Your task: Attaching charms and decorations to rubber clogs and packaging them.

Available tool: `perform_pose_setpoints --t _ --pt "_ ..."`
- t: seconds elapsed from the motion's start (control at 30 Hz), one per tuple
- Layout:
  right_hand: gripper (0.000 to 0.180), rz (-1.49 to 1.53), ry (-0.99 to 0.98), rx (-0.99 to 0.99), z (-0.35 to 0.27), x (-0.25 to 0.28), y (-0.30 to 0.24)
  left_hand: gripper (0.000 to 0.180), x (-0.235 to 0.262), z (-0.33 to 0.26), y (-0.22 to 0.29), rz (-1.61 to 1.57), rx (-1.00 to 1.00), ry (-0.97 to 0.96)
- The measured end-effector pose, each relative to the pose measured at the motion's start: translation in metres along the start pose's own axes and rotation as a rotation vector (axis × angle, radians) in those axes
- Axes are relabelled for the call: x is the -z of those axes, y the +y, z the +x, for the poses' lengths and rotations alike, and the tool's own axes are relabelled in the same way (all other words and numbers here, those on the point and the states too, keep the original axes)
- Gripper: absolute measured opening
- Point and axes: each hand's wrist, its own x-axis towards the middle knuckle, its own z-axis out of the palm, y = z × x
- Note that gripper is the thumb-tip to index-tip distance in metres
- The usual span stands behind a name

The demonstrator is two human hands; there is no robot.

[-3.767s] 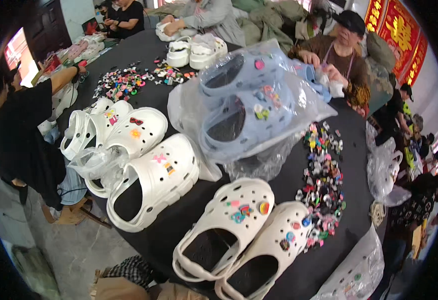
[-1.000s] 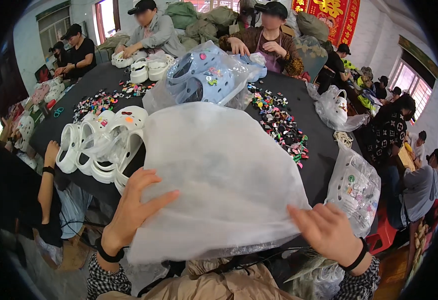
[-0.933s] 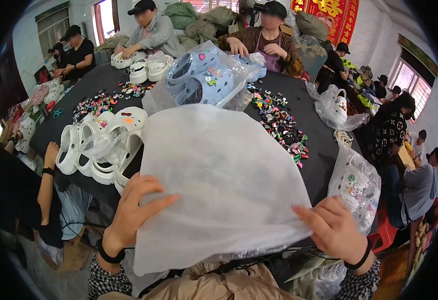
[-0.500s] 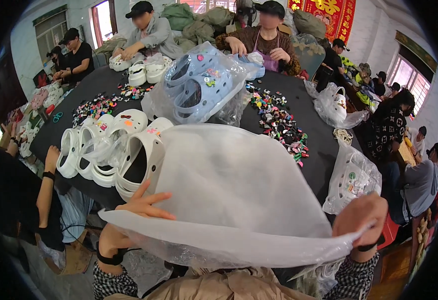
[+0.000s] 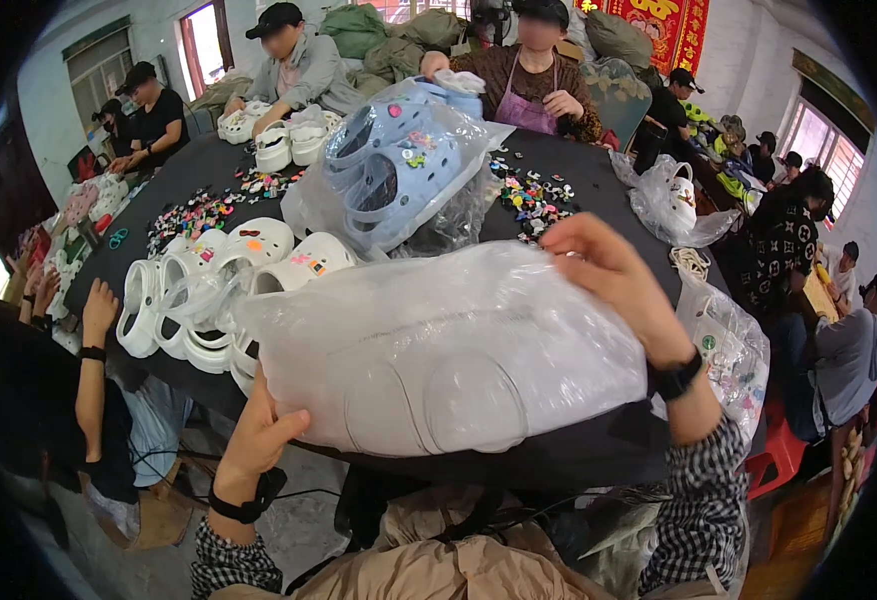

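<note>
In front of me a frosted plastic bag (image 5: 438, 340) lies across the table's near edge, with two rounded outlines showing through its lower part. What makes these outlines is blurred by the plastic. My left hand (image 5: 266, 425) grips the bag's left end, thumb on top. My right hand (image 5: 613, 290) is at the upper right corner, its fingers bent over the bag's edge. Just beyond the left end stand several white clogs (image 5: 303, 265) with colourful charms. Behind the bag, light blue clogs (image 5: 388, 170) sit in clear plastic.
Loose shoe charms (image 5: 528, 195) are scattered on the dark table (image 5: 598, 225). Bagged white clogs (image 5: 723, 345) lie at the right edge, near a red stool (image 5: 778, 455). Across the table two people (image 5: 533, 80) handle shoes; another person's arm (image 5: 93, 370) rests at the left.
The bag, spread wide before, is now folded down into a lower bundle. My right hand has moved up and left to its far corner. The person opposite has brought a blue clog to the pile.
</note>
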Motion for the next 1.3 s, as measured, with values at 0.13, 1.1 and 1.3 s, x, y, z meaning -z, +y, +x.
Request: perform_pose_setpoints --t 0.13,1.1,1.3 --pt "0.024 -0.558 -0.008 0.081 0.003 0.015 0.067 0.092 -0.031 0.008 0.031 -0.186 0.041 0.056" --pt "0.064 -0.969 -0.557 0.193 -0.057 -0.053 -0.071 0.062 -0.047 -0.022 0.04 1.391 -0.77 -0.093" --pt "0.068 -1.098 -0.442 0.239 -0.081 -0.01 -0.045 0.025 -0.018 -0.002 0.07 1.004 -0.611 -0.044"
